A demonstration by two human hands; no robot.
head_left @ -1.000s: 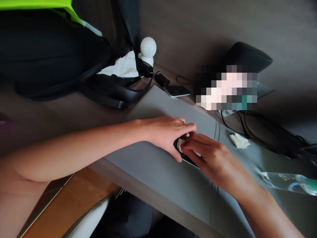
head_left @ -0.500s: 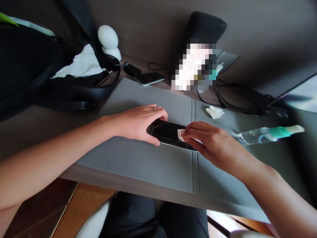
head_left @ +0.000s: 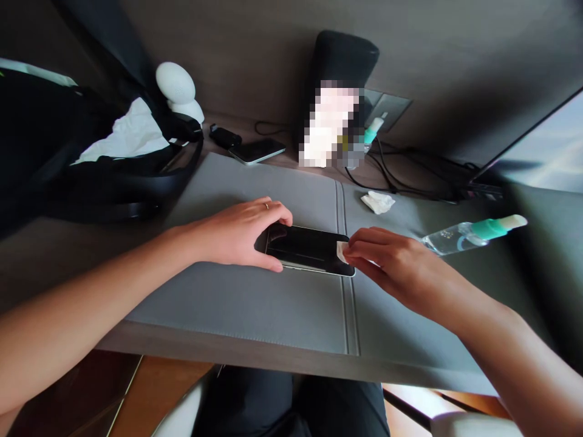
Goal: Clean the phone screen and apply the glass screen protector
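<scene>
The left hand (head_left: pixel 237 237) is spread wide over the left end of a phone (head_left: pixel 305 249), thumb at the near edge and fingers at the far edge, holding it; a ring (head_left: pixel 266 207) sits on one finger. The right hand (head_left: pixel 401 264) pinches a small white wipe (head_left: pixel 340 252) in narrowed fingertips, against the phone's right end. The phone lies flat, long side running left to right, with a glossy black face, rounded corners and a thin pale rim. Thin pale lines cross the glass, and a reflection shows near the left hand.

Right of it a clear bottle (head_left: pixel 455 238) with a green collar and cream top lies tilted; its markings are too small to read. A crumpled tissue (head_left: pixel 378 202) is on the far side. Beneath spreads a smooth grey mat (head_left: pixel 255 303), with stitching along its near edge and a double seam across, on a brown-grey counter (head_left: pixel 191 340).

Farther off are a second phone (head_left: pixel 258 150), dark cables (head_left: pixel 385 170) and a pixelated patch whose content is hidden. A black bag (head_left: pixel 36 139) fills the far left, a bright screen (head_left: pixel 546 145) the far right, before a grey-brown wall (head_left: pixel 246 48).
</scene>
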